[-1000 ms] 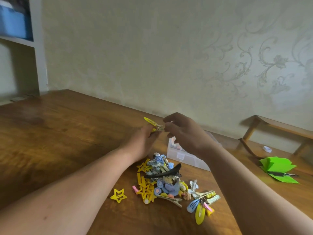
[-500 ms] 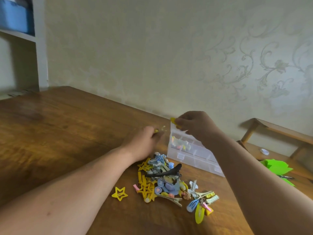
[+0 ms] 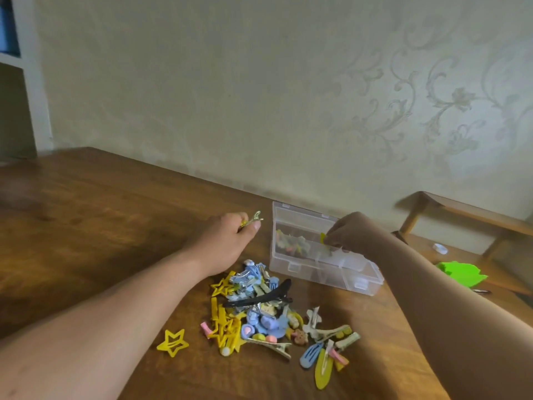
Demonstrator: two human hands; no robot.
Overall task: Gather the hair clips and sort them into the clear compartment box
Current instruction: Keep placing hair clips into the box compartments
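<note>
Yellow plastic hair clip (image 3: 323, 237), pinched roughly upright in our right grip (image 3: 350, 233), hangs just over the clear plastic compartment box (image 3: 360, 280) near the far edge of the wooden worktop (image 3: 101, 212), while our left grip (image 3: 226, 243), just left of the box, pinches a gold metal clip (image 3: 255, 217).

A brown wooden table (image 3: 86, 226) holds a pile of hair clips (image 3: 259, 313). One yellow star clip (image 3: 172, 342) lies just beside the pile. An open clear box (image 3: 331, 272) sits behind the pile, near the wall (image 3: 259, 82).
</note>
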